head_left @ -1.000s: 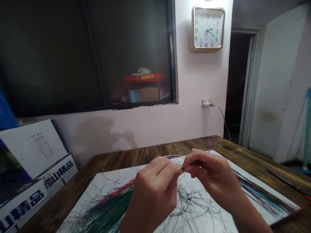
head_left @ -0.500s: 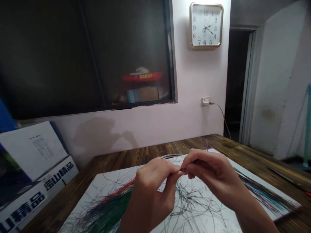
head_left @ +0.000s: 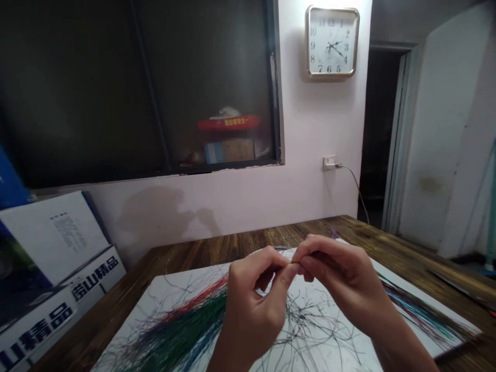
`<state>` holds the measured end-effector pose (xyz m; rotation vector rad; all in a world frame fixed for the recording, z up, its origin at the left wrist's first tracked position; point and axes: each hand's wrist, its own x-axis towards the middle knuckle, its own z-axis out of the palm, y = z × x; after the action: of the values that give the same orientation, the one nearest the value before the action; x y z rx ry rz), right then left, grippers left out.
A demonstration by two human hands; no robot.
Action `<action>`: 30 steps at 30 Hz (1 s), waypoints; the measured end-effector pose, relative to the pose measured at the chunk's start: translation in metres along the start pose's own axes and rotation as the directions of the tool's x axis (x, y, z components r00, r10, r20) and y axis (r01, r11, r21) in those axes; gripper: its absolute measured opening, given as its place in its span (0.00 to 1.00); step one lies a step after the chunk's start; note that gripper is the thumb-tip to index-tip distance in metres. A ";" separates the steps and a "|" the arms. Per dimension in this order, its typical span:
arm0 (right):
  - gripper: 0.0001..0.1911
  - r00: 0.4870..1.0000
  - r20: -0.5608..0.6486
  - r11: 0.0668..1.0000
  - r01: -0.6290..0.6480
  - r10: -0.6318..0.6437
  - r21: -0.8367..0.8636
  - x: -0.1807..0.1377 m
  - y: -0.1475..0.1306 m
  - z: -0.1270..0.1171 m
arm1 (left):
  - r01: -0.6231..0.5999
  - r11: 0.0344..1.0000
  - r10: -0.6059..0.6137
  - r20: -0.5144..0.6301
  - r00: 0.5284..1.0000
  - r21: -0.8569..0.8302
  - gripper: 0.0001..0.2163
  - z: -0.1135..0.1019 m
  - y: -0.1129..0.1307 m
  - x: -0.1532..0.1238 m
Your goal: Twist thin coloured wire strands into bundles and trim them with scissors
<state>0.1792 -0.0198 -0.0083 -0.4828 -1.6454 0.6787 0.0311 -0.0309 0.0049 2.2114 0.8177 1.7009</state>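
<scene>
Fine strand (head_left: 294,265), barely visible, is pinched between the fingertips of the left hand (head_left: 251,305) and right hand (head_left: 341,279), above a white board (head_left: 437,345) strewn with coloured fibres (head_left: 182,325) on a wooden surface (head_left: 232,249). Light and limp, it probably slips easily; grip close to its end.

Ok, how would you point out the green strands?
On the wooden table lies a white board. Just left of the left hand sits a dense green sweep of fine strands, edged with red on top, unlike the loose dark tangle further right.
</scene>
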 end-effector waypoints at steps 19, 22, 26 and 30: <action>0.04 1.000 0.015 0.995 -0.002 0.004 -0.102 -0.003 -0.003 -0.007 | -0.363 0.860 0.347 0.109 0.931 0.358 0.06 -0.012 -0.010 -0.001; 0.05 1.000 0.006 0.991 0.025 -0.024 -0.132 -0.003 -0.003 -0.007 | -0.342 0.865 0.316 0.131 0.940 0.368 0.05 -0.014 -0.010 -0.002; 0.05 0.998 -0.011 0.982 0.053 -0.056 -0.182 -0.003 -0.003 -0.004 | -0.312 0.887 0.278 0.148 0.949 0.341 0.05 -0.014 -0.006 -0.003; 0.04 0.997 -0.033 0.971 0.059 -0.069 -0.232 -0.002 -0.003 0.000 | -0.230 0.927 0.204 0.118 0.972 0.297 0.06 -0.012 -0.002 0.000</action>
<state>0.1801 -0.0234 -0.0078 -0.6035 -1.7026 0.4285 0.0186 -0.0310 0.0071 2.6542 0.8993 1.6516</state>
